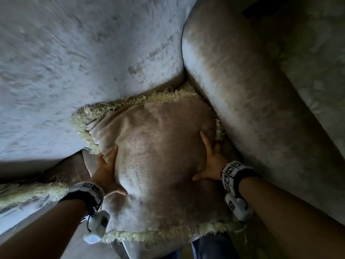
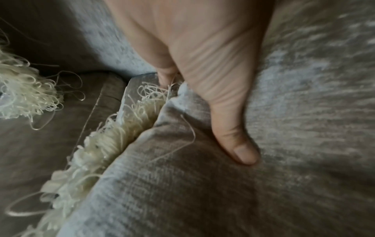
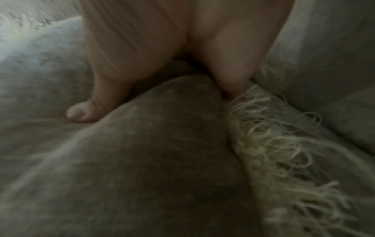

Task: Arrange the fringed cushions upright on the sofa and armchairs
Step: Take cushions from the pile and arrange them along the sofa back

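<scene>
A beige velvet fringed cushion (image 1: 158, 146) stands tilted in the sofa corner, its cream fringe against the backrest (image 1: 74, 62) and the armrest (image 1: 252, 109). My left hand (image 1: 112, 171) grips its left side, thumb on the front face and fingers tucked behind the edge. My right hand (image 1: 209, 159) grips its right side the same way. In the left wrist view my left hand (image 2: 202, 64) has its thumb pressed into the cushion (image 2: 182, 192) beside the fringe (image 2: 91, 152). The right wrist view is blurred: right hand (image 3: 142, 40), cushion (image 3: 121, 160), fringe (image 3: 274, 152).
A second fringed cushion (image 1: 28, 193) lies at the lower left on the sofa seat (image 2: 40, 144), and its fringe (image 2: 20, 93) also shows in the left wrist view. The armrest (image 3: 324, 64) stands close to my right hand. The scene is dim.
</scene>
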`<control>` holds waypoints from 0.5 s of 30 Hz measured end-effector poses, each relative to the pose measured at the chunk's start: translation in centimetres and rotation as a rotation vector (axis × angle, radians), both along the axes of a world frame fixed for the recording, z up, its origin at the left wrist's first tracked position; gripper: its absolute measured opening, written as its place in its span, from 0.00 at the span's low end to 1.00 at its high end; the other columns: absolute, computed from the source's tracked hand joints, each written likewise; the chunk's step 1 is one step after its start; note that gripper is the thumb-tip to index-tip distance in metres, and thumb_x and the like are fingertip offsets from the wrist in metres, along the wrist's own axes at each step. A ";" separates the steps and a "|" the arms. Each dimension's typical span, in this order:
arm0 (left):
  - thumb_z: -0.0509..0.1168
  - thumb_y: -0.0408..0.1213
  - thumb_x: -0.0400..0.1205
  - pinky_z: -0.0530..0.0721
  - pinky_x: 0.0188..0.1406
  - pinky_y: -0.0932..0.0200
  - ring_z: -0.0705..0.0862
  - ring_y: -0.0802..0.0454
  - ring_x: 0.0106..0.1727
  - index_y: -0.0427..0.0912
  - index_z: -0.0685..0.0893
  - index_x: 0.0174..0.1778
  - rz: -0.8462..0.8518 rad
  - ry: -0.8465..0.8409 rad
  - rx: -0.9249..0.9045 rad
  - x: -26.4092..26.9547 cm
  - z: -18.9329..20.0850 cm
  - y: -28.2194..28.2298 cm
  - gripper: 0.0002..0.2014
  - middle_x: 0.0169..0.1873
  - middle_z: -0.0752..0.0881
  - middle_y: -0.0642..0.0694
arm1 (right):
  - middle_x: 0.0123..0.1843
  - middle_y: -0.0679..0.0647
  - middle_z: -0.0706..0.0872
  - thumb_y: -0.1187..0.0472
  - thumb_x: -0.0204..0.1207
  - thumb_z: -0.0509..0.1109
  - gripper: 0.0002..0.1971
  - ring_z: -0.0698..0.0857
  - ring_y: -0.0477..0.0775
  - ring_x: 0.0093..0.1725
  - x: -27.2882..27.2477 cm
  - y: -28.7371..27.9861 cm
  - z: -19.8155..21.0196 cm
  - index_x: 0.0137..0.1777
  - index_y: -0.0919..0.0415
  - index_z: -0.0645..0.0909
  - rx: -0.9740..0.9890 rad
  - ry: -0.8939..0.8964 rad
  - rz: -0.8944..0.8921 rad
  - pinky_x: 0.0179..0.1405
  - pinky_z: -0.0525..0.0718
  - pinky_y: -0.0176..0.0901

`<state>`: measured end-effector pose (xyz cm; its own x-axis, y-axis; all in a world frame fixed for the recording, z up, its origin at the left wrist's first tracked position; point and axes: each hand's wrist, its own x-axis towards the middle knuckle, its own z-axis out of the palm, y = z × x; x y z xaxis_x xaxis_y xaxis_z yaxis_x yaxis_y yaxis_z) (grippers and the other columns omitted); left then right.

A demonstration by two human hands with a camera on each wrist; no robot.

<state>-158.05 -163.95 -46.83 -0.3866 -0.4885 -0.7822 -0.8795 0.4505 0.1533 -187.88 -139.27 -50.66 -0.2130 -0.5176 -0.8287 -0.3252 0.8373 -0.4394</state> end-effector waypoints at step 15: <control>0.89 0.42 0.51 0.75 0.72 0.40 0.76 0.32 0.71 0.80 0.33 0.75 0.062 0.244 -0.017 2.9 1.4 0.8 0.76 0.77 0.66 0.32 | 0.87 0.60 0.40 0.52 0.54 0.90 0.76 0.57 0.66 0.84 3.5 0.4 4.0 0.70 0.20 0.21 -0.183 0.171 -0.068 0.79 0.64 0.60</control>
